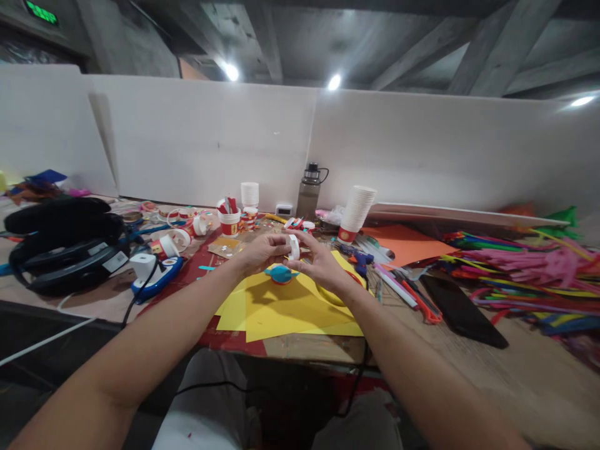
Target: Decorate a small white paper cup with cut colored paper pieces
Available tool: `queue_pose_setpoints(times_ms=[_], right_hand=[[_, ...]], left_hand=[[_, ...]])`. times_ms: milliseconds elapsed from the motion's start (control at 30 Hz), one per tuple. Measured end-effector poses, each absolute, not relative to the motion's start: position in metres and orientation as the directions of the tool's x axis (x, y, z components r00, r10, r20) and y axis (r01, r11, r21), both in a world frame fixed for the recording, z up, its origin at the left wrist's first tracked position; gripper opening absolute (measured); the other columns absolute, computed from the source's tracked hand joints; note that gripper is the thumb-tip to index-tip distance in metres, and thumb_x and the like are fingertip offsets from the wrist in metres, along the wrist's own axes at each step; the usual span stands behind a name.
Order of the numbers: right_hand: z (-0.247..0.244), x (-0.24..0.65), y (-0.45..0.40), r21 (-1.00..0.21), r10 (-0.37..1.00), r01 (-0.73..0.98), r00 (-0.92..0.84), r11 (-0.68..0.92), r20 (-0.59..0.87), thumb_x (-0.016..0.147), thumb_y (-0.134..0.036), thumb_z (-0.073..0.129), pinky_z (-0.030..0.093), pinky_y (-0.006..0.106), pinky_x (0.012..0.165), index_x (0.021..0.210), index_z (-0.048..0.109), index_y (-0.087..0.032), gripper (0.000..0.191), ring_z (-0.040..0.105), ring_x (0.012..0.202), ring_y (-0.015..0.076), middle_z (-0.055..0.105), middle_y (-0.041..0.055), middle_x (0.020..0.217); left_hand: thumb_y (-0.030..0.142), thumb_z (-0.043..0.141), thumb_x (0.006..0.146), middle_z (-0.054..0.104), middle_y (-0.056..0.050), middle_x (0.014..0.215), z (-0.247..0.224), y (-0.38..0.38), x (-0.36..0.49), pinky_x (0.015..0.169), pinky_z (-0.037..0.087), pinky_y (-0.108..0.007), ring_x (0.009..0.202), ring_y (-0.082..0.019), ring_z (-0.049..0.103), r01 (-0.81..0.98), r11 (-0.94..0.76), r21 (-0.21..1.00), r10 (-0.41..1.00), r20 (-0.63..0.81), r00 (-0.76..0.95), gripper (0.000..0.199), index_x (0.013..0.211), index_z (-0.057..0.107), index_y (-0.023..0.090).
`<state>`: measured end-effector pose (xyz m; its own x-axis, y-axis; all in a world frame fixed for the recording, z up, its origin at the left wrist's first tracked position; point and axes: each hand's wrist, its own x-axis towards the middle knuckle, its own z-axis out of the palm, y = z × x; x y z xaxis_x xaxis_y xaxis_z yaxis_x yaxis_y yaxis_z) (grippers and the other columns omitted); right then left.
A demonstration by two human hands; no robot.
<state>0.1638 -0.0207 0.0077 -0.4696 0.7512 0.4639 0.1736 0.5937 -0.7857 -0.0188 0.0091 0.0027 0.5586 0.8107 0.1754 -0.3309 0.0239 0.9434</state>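
My left hand (265,253) pinches a small white ring-shaped piece (294,248), which looks like paper or part of a cup. On its other side my right hand (321,261) curls its fingers and thumb around the same piece. Both hands hold it above the table. Just below them, a blue object with a red lower edge (281,274) sits on yellow paper sheets (290,312). Its exact kind is hard to make out. A round yellow piece (330,296) lies partly hidden beneath my right hand.
To the right are a glue gun (362,259), orange-handled scissors (424,306), a black phone (464,310) and pipe cleaners (534,269). Stacked paper cups (357,212) and a bottle (309,192) stand behind. Headphones (70,250) and a blue power strip (159,279) lie left.
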Motion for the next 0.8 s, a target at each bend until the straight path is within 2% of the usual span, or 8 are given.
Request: queue_pose_setpoints(times_ms=[233, 433, 567, 633, 700, 800], right_hand=[[0.014, 0.165, -0.022, -0.78, 0.737, 0.161, -0.484, 0.605, 0.472, 0.074, -0.035, 0.076, 0.052, 0.037, 0.092, 0.128, 0.056, -0.03, 0.058, 0.055, 0.119, 0.0236, 0.053, 0.0057, 0.135], [0.014, 0.165, -0.024, -0.75, 0.73, 0.19, -0.469, 0.633, 0.497, 0.072, -0.037, 0.078, 0.051, 0.037, 0.091, 0.123, 0.059, -0.028, 0.055, 0.052, 0.122, 0.0247, 0.054, 0.0074, 0.132], [0.016, 0.164, -0.025, -0.739, 0.763, 0.247, -0.386, 0.627, 0.518, 0.072, -0.037, 0.077, 0.051, 0.037, 0.088, 0.121, 0.059, -0.025, 0.053, 0.056, 0.114, 0.0235, 0.057, 0.0081, 0.129], [0.016, 0.164, -0.024, -0.757, 0.81, 0.297, -0.294, 0.582, 0.508, 0.075, -0.038, 0.074, 0.051, 0.037, 0.085, 0.12, 0.058, -0.024, 0.05, 0.06, 0.104, 0.0223, 0.062, 0.0082, 0.12], [0.013, 0.164, -0.021, -0.744, 0.836, 0.382, -0.238, 0.549, 0.495, 0.075, -0.04, 0.073, 0.051, 0.038, 0.082, 0.118, 0.058, -0.022, 0.049, 0.062, 0.094, 0.0217, 0.065, 0.0085, 0.112], [0.006, 0.162, -0.017, -0.618, 0.817, 0.539, -0.307, 0.573, 0.489, 0.072, -0.04, 0.077, 0.049, 0.041, 0.085, 0.113, 0.061, -0.019, 0.049, 0.06, 0.096, 0.0244, 0.065, 0.0108, 0.11]], left_hand=[[0.036, 0.086, 0.059, 0.071, -0.009, 0.084, 0.003, 0.009, -0.019, 0.069, 0.051, -0.027, 0.075, -0.016, 0.066, -0.301, 0.011, 0.954, 0.821, 0.163, 0.546, 0.039, 0.084, 0.071, 0.01], [0.04, 0.086, 0.059, 0.072, -0.01, 0.088, 0.001, 0.01, -0.018, 0.071, 0.052, -0.03, 0.077, -0.017, 0.067, -0.251, 0.001, 0.968, 0.819, 0.143, 0.556, 0.049, 0.095, 0.071, 0.011], [0.041, 0.083, 0.063, 0.072, -0.009, 0.084, 0.001, 0.016, -0.025, 0.068, 0.051, -0.029, 0.072, -0.016, 0.066, -0.169, -0.045, 0.985, 0.829, 0.131, 0.543, 0.046, 0.096, 0.072, 0.012], [0.039, 0.081, 0.066, 0.072, -0.01, 0.084, 0.001, 0.023, -0.033, 0.064, 0.05, -0.027, 0.073, -0.016, 0.067, -0.091, -0.076, 0.993, 0.874, 0.11, 0.473, 0.042, 0.096, 0.071, 0.013], [0.042, 0.079, 0.068, 0.073, -0.011, 0.084, 0.002, 0.03, -0.041, 0.061, 0.049, -0.025, 0.072, -0.016, 0.068, -0.051, -0.114, 0.992, 0.937, 0.125, 0.326, 0.037, 0.089, 0.071, 0.012], [0.043, 0.078, 0.067, 0.071, -0.009, 0.078, 0.002, 0.037, -0.048, 0.057, 0.046, -0.023, 0.065, -0.013, 0.065, -0.048, -0.182, 0.982, 0.972, 0.187, 0.141, 0.035, 0.08, 0.069, 0.012]])
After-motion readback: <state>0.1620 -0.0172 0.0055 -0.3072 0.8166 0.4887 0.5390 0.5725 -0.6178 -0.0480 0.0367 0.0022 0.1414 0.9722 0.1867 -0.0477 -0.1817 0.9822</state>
